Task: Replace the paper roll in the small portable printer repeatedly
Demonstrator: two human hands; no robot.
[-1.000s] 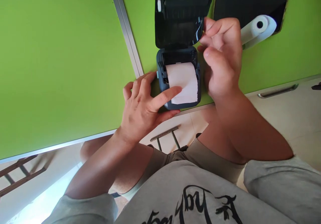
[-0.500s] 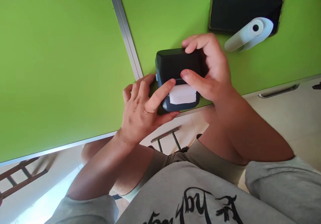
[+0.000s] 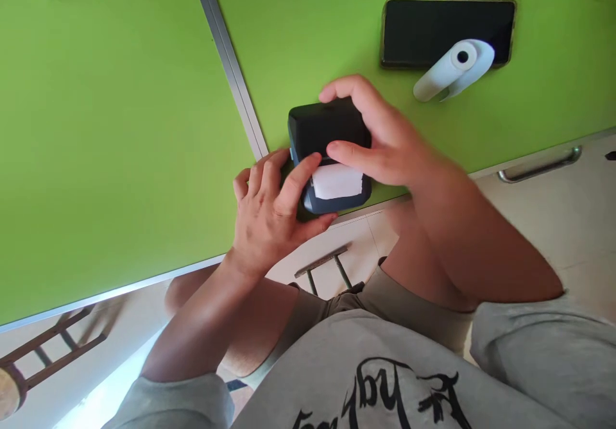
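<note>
Both hands are closed around a small dark label printer (image 3: 327,127) near the front edge of the green table (image 3: 144,127). White paper (image 3: 337,181) sticks out of the printer's front. My left hand (image 3: 262,214) grips the left side, its index finger on top beside the paper and its thumb at the lower front edge. Over the top and right side lies my right hand (image 3: 380,137), fingers curled on the far edge, thumb pressed on the lid just above the paper. The printer's underside is hidden.
A black phone (image 3: 428,28) lies at the back right, with a white paper roll (image 3: 445,73) in front of it, partly unrolled. A metal strip (image 3: 231,63) crosses the table. Below are a drawer handle (image 3: 539,165) and a wooden stool (image 3: 52,345).
The view has shifted a little, so the phone, roll and printer sit further left. My right fingers have moved slightly leftward along the printer's top; both hands keep their hold.
</note>
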